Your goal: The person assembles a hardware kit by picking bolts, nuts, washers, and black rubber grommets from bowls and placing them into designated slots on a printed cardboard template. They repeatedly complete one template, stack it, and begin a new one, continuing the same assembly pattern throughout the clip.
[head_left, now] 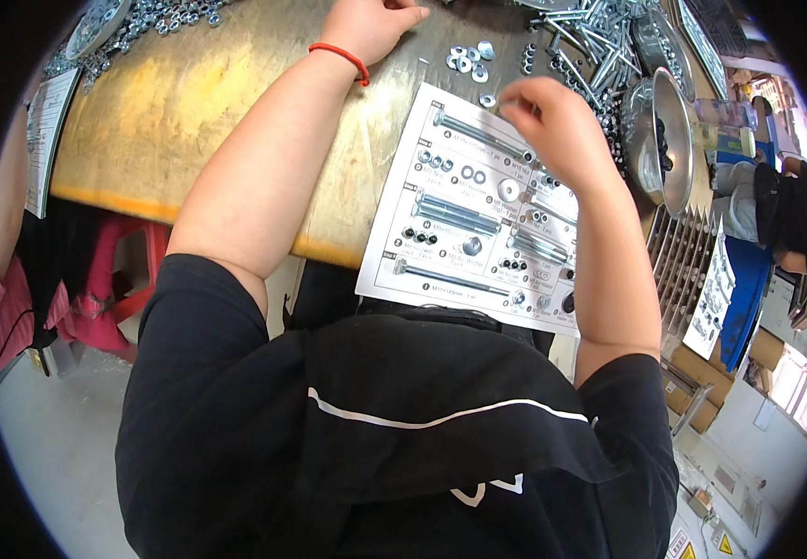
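The small, round, silvery metal washer [486, 99] lies by the upper edge of the white printed parts sheet [403, 177], just beside your right hand [557, 126]. It should be light, stiff and hard to damage, but slick and flat enough to slide; take it by opposite rims, or tip up one edge with a fingertip. Your right hand's fingers are curled and blurred, so you cannot tell whether they pinch anything. Beyond the washer, a loose cluster of shiny flat washers [464, 64] rests on the worn, yellow-brown wooden tabletop [254, 93]. Your left hand [371, 26], red cord bracelet [341, 58] at its wrist, is cut off by the top edge; its grip cannot be told. Farther right lies a heap of long silver bolts [599, 47], probably heavier, best lifted by the shank.
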